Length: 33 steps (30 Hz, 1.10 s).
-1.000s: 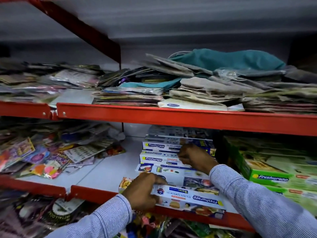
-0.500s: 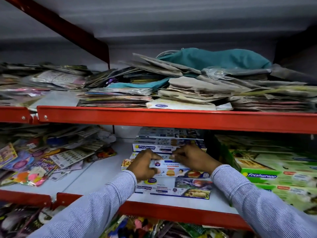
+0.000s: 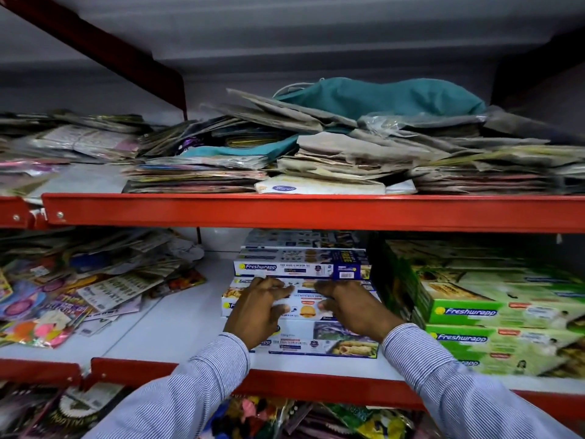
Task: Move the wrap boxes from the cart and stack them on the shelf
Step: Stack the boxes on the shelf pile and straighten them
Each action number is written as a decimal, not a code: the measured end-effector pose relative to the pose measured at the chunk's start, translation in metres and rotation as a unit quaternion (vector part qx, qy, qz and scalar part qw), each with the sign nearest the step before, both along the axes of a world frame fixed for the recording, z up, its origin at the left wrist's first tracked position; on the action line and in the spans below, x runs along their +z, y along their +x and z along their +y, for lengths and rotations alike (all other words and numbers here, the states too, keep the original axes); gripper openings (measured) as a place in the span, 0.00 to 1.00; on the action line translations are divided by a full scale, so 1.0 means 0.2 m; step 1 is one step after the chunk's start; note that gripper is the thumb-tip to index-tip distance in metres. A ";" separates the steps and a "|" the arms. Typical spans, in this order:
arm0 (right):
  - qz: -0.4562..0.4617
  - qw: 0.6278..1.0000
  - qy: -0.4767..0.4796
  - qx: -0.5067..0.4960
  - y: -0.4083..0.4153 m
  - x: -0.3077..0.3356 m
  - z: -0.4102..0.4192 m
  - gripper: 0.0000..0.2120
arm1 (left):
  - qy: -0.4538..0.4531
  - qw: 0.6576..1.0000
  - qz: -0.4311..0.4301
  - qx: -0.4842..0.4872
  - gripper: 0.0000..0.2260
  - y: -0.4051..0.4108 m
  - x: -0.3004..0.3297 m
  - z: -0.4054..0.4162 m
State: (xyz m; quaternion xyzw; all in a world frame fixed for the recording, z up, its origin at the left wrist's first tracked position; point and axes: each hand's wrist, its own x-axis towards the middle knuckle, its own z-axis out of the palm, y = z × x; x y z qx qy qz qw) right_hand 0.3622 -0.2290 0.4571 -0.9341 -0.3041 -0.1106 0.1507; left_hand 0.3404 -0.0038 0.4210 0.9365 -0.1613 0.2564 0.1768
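On the white middle shelf (image 3: 190,324) a blue-and-white Freshwrapp wrap box (image 3: 305,301) lies on top of another wrap box (image 3: 329,342) near the shelf's front. My left hand (image 3: 256,307) grips its left part and my right hand (image 3: 354,307) its right part, fingers over the top and thumbs at the front face. Directly behind stands a taller stack of the same boxes (image 3: 300,267). The cart is not in view.
Green Freshwrapp boxes (image 3: 493,312) are stacked close on the right. Loose colourful packets (image 3: 79,289) cover the shelf's left side. The red beam (image 3: 316,213) of the upper shelf hangs low overhead, carrying piles of folded bags (image 3: 348,147).
Both hands have carried the wrap box from the shelf's front edge back onto the lower box, toward the rear stack. The left hand has slid from the box's end onto its top.
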 end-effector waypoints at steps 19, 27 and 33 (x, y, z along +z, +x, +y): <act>-0.143 0.985 0.019 -0.093 -0.81 -0.68 -0.04 0.33 | 0.131 0.985 -0.007 0.114 0.35 -0.90 -0.57 -0.06; 0.080 0.993 -0.060 -0.058 -1.27 -1.54 -0.05 0.32 | 0.109 0.965 0.203 0.128 0.35 -1.45 -1.38 0.05; 0.277 0.951 -0.135 -0.003 -1.48 -2.29 -0.02 0.33 | 0.099 0.929 0.343 0.095 0.33 -1.79 -1.98 0.06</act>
